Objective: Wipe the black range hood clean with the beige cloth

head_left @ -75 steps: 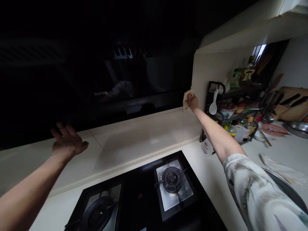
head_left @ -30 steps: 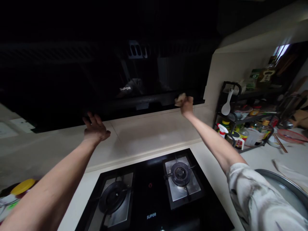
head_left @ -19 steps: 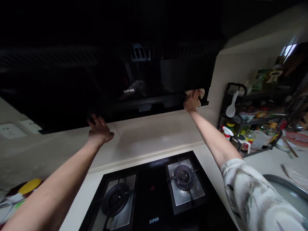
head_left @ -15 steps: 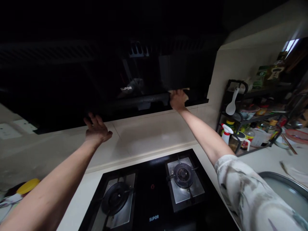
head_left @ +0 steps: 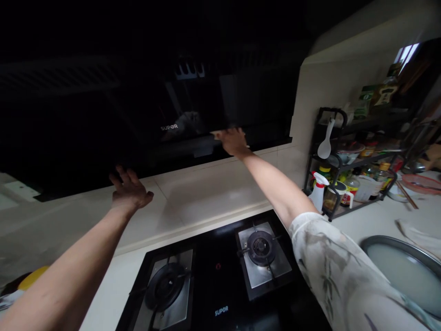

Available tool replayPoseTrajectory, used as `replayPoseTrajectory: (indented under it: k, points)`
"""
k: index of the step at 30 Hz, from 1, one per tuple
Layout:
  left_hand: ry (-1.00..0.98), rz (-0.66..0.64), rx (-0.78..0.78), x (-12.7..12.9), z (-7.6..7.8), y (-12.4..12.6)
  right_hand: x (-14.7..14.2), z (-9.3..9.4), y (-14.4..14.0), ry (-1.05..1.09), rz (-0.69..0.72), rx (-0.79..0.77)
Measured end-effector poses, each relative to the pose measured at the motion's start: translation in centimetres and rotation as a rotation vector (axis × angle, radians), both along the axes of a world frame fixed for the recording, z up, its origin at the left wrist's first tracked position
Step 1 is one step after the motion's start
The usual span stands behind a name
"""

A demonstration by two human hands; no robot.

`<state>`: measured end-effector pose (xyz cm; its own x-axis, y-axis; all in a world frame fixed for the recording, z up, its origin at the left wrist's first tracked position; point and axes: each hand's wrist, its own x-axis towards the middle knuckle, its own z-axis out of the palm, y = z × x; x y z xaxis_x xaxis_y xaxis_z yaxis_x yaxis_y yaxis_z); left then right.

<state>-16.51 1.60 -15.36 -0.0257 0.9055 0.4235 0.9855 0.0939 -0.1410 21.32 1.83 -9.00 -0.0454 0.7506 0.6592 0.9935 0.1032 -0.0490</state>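
A glossy black range hood (head_left: 138,101) with a SUPOR logo fills the upper part of the view. My right hand (head_left: 234,140) lies against its lower front, fingers bent over a pale cloth (head_left: 217,134). Only the cloth's edges show; the rest is under the hand. On the left, my left hand (head_left: 130,189) rests its fingertips on the hood's bottom edge, fingers spread and holding nothing. Below both arms is a black gas stove (head_left: 220,285) with two burners.
A dark rack (head_left: 361,161) of bottles and jars stands to the right, with a white spoon (head_left: 326,142) hanging on it. Beside it is a spray bottle (head_left: 318,191). A basin (head_left: 406,271) of cloudy water sits at lower right. Something yellow (head_left: 32,279) shows at lower left.
My right hand has slid left along the hood's lower front with the cloth. My left hand stays at the bottom edge. The view has turned slightly right.
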Motion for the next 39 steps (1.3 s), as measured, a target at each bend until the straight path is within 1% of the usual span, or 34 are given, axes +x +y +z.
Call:
replayPoseTrajectory:
  k: [4,6,7,9,10,12,14,18,22,25,29,34,37,39]
  points:
    - [0.004,0.005,0.023,-0.4,-0.5,0.6,8.8,-0.4,-1.7,0.131,-0.248,0.069]
    - [0.007,0.001,0.016,-0.4,-0.5,0.7,12.5,-0.6,-2.9,0.146,-0.373,0.076]
    - [0.008,-0.005,0.012,-0.4,-0.5,0.7,13.9,-0.6,-3.5,0.132,-0.412,0.073]
    - [0.015,-0.022,0.019,-0.3,-0.4,0.5,15.6,-0.7,-4.1,0.101,-0.448,0.07]
    - [0.014,-0.025,0.023,-0.2,-0.3,0.4,15.9,-0.7,-4.1,0.095,-0.453,0.071]
    - [0.006,-0.011,0.022,0.0,-0.1,0.1,15.6,-0.9,-3.8,0.119,-0.469,0.091]
    - [-0.003,0.001,0.003,0.3,0.0,-0.2,14.5,-1.3,-3.1,0.168,-0.501,0.122]
    - [0.007,-0.029,-0.024,0.7,0.2,-0.6,12.3,-2.3,-2.0,0.276,-0.542,0.155]
    - [-0.007,-0.005,-0.061,1.0,0.5,-0.9,10.0,-3.1,-1.5,0.3,-0.498,0.161]
    - [-0.02,0.0,-0.057,1.2,0.6,-1.1,7.2,-3.3,-1.0,0.26,-0.428,0.172]
    - [-0.048,-0.023,-0.04,1.2,0.4,-0.8,1.6,-3.3,0.1,0.223,-0.308,0.161]
    - [-0.06,-0.066,-0.03,0.8,-0.2,-0.1,-7.0,-2.8,1.3,0.166,-0.112,0.122]
    - [-0.055,-0.068,-0.025,0.7,-0.4,0.1,-12.5,-2.4,1.7,0.136,-0.019,0.055]
    - [-0.05,-0.062,-0.034,0.8,-0.3,0.0,-15.9,-2.2,1.9,0.078,0.05,-0.01]
